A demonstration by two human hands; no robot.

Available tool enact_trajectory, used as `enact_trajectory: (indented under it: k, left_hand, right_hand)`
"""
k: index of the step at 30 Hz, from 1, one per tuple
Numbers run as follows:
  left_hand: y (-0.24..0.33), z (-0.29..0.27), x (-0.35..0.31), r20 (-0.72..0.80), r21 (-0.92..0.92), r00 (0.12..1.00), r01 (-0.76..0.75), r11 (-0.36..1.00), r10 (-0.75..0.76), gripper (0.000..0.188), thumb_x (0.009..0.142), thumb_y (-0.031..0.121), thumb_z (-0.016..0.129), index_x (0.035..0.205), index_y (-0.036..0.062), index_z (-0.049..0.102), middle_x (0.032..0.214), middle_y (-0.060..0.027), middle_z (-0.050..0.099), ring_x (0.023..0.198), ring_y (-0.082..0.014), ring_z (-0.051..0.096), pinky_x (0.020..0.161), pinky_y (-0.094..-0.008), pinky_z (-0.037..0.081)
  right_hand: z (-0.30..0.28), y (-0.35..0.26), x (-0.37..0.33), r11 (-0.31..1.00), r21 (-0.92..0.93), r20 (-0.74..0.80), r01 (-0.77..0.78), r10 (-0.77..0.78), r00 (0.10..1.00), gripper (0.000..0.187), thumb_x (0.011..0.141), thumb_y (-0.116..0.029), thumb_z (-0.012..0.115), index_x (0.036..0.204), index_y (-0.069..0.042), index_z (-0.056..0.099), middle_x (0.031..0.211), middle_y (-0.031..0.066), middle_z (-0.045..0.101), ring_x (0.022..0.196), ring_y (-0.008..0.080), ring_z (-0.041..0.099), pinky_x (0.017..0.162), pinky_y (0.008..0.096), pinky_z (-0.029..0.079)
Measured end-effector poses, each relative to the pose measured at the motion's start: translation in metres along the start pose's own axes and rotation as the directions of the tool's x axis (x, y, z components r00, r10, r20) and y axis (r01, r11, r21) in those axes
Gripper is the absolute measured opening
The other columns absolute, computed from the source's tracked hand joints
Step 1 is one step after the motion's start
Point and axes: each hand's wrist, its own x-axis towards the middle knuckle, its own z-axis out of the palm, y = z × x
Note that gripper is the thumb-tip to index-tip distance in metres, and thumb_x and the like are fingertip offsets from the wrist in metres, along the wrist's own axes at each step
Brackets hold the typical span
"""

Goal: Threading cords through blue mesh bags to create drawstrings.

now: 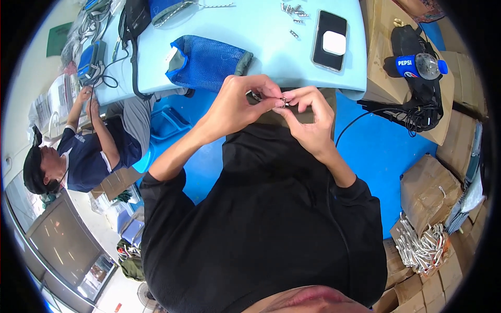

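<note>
Just off the table's front edge, my left hand and my right hand meet fingertip to fingertip. Both pinch a small shiny metal piece, mostly covered by the fingers, so its exact kind cannot be made out. A blue mesh bag with a dark cord-like edge lies on the table beyond my left hand. Farther back are several small silvery metal pieces, loosely scattered. To their right rests a black smartphone with a white rounded case on top of it.
The light blue table spans the front. A cardboard box at right bears a bottle with blue cap and a black bag. At left a co-worker handles a cord. Bundled white cords and cartons lie lower right.
</note>
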Motion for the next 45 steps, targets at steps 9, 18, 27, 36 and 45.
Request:
enact_trajectory:
  k: [9, 18, 27, 36, 45]
  left_hand:
    - [-0.017, 0.011, -0.014, -0.209, 0.170, 0.962, -0.140, 0.975, 0.175, 0.013, 0.079, 0.003, 0.084, 0.089, 0.0051, 0.076, 0.087, -0.0054, 0.076, 0.080, -0.0223, 0.070, 0.076, -0.0338, 0.051]
    - [-0.028, 0.019, -0.016, -0.255, 0.348, 0.894, -0.271, 0.897, 0.369, 0.020, 0.076, 0.000, 0.084, 0.093, 0.0068, 0.076, 0.090, -0.0057, 0.076, 0.081, -0.0230, 0.069, 0.075, -0.0336, 0.051]
    - [-0.042, 0.033, -0.017, -0.253, 0.478, 0.828, -0.343, 0.808, 0.501, 0.033, 0.073, 0.008, 0.086, 0.105, 0.0068, 0.076, 0.099, -0.0052, 0.075, 0.085, -0.0248, 0.069, 0.076, -0.0357, 0.050]
    - [-0.057, 0.042, -0.021, -0.208, 0.518, 0.831, -0.354, 0.779, 0.516, 0.042, 0.075, 0.008, 0.084, 0.115, 0.0033, 0.072, 0.100, -0.0073, 0.073, 0.084, -0.0262, 0.068, 0.075, -0.0363, 0.052]
    - [-0.070, 0.043, -0.009, -0.245, 0.560, 0.772, -0.381, 0.736, 0.586, 0.045, 0.075, -0.009, 0.073, 0.119, -0.0030, 0.068, 0.090, -0.0119, 0.067, 0.075, -0.0288, 0.068, 0.064, -0.0380, 0.055]
  right_hand:
    - [-0.007, 0.002, 0.005, 0.717, 0.507, 0.177, -0.477, 0.455, 0.873, 0.022, 0.092, 0.007, 0.071, 0.108, 0.000, 0.057, 0.102, 0.0113, 0.071, 0.095, 0.0163, 0.071, 0.085, 0.0305, 0.061]
    - [0.000, 0.008, 0.001, 0.677, 0.528, 0.190, -0.513, 0.494, 0.848, 0.013, 0.094, 0.008, 0.069, 0.100, 0.003, 0.059, 0.095, 0.0115, 0.070, 0.090, 0.0156, 0.071, 0.082, 0.0310, 0.064]
    - [0.007, 0.006, -0.002, 0.714, 0.485, 0.137, -0.506, 0.509, 0.850, 0.011, 0.094, 0.010, 0.066, 0.099, 0.002, 0.059, 0.098, 0.0089, 0.069, 0.090, 0.0124, 0.069, 0.082, 0.0285, 0.062]
    - [0.016, 0.017, -0.009, 0.692, 0.502, 0.182, -0.519, 0.502, 0.845, 0.013, 0.094, 0.009, 0.065, 0.094, -0.001, 0.057, 0.101, 0.0086, 0.070, 0.095, 0.0121, 0.067, 0.088, 0.0277, 0.056]
    - [0.030, 0.015, 0.001, 0.676, 0.598, 0.068, -0.430, 0.492, 0.868, 0.024, 0.094, 0.012, 0.062, 0.089, -0.003, 0.044, 0.100, 0.0133, 0.068, 0.096, 0.0144, 0.067, 0.087, 0.0310, 0.060]
